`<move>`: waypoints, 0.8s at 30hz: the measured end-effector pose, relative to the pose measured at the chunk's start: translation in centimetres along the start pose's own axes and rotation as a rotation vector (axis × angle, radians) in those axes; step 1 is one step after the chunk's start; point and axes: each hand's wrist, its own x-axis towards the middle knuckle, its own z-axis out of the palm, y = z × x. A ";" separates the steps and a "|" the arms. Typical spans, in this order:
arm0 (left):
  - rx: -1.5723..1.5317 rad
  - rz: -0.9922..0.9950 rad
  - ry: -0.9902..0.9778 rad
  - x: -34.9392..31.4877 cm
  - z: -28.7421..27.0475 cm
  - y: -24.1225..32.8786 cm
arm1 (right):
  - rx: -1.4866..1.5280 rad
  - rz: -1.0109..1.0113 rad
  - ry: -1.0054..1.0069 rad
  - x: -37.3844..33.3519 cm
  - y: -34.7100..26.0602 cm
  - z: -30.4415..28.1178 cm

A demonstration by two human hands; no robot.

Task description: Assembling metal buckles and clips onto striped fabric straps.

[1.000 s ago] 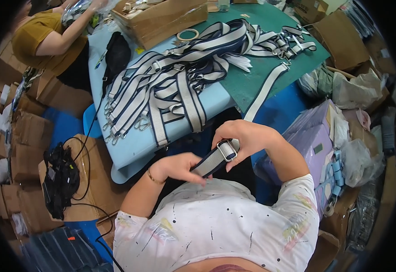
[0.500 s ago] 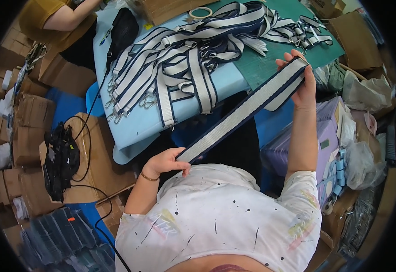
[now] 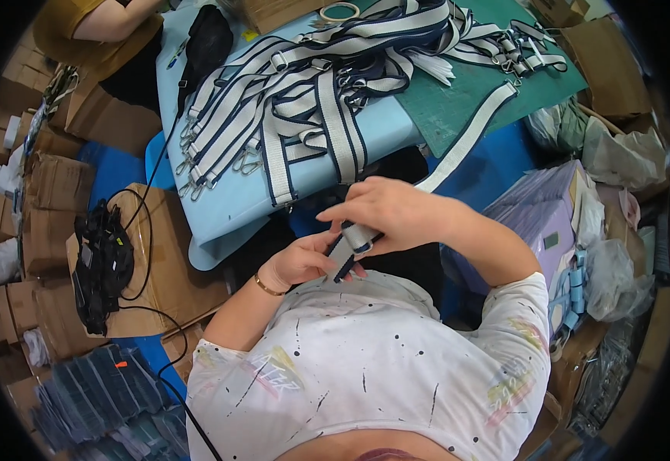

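A white webbing strap with navy edges (image 3: 469, 142) is between my two hands, in front of my stomach. My left hand (image 3: 302, 260), closed, grips its near end. My right hand (image 3: 405, 217) is closed around the strap just above, beside a metal slider (image 3: 359, 246) on a folded-over part. From there the strap runs up and right to the green mat (image 3: 458, 115), where its far end with a metal fitting lies. My fingers partly hide the webbing. A pile of matching straps (image 3: 339, 131) with metal snap hooks lies on the light blue table (image 3: 235, 227).
A roll of tape (image 3: 340, 11) and a black bag (image 3: 210, 42) lie at the table's back. Another person's arm (image 3: 112, 19) is at far left. Black cabled gear (image 3: 104, 265) sits on a cardboard box (image 3: 170, 253). Purple stacked packs (image 3: 531, 200) and plastic bags (image 3: 615, 280) stand at right.
My right hand has left the strap's far end and come down beside my left hand, onto the part with the slider. The far end now rests up on the green mat.
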 end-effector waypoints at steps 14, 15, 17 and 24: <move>0.096 0.118 0.273 1.9 3.1 1.0 | 0.116 0.133 -0.181 -1.4 2.0 2.0; 0.175 0.116 0.329 1.8 3.0 1.1 | 0.025 0.233 -0.268 -1.4 2.4 1.4; 0.265 0.076 0.397 1.2 3.1 1.8 | -0.105 0.196 -0.164 -2.7 4.3 1.9; 0.279 -0.188 0.328 0.0 1.5 3.0 | -0.206 0.237 -0.142 -3.7 4.0 0.6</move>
